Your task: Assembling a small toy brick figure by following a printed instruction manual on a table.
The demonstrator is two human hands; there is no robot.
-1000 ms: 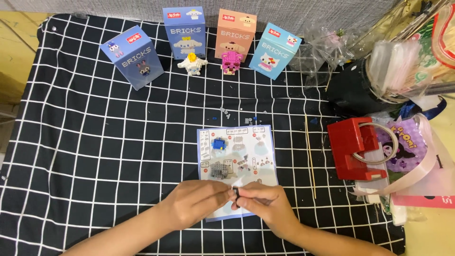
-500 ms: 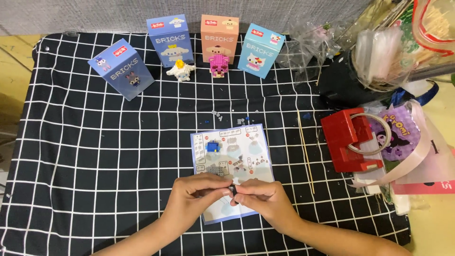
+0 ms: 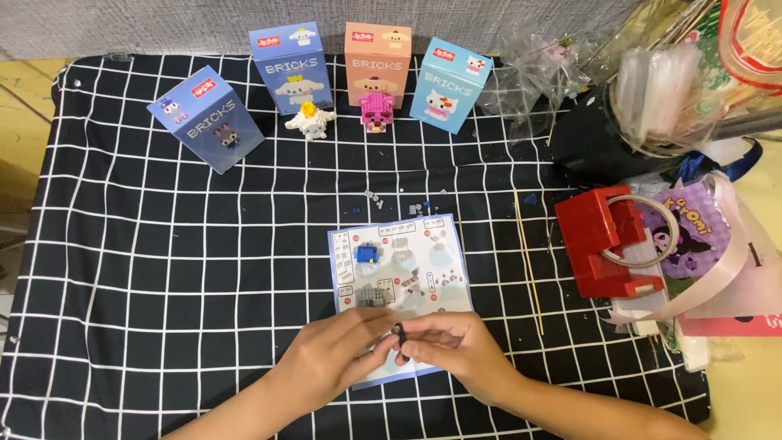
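Hands hold nearly the same place as before, meeting over the sheet's (image 3: 399, 277) lower edge; only the view shifts. Left hand (image 3: 338, 358) and right hand (image 3: 444, 349) fingers pinch one tiny dark brick (image 3: 398, 332) between them. Hard, glossy, small: it could slip onto the checked cloth (image 3: 163, 269) on the desk and vanish among the loose bits (image 3: 399, 204).

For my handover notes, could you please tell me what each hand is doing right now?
Left hand: pinched shut on the small dark piece.
Right hand: pinched shut on the same piece.
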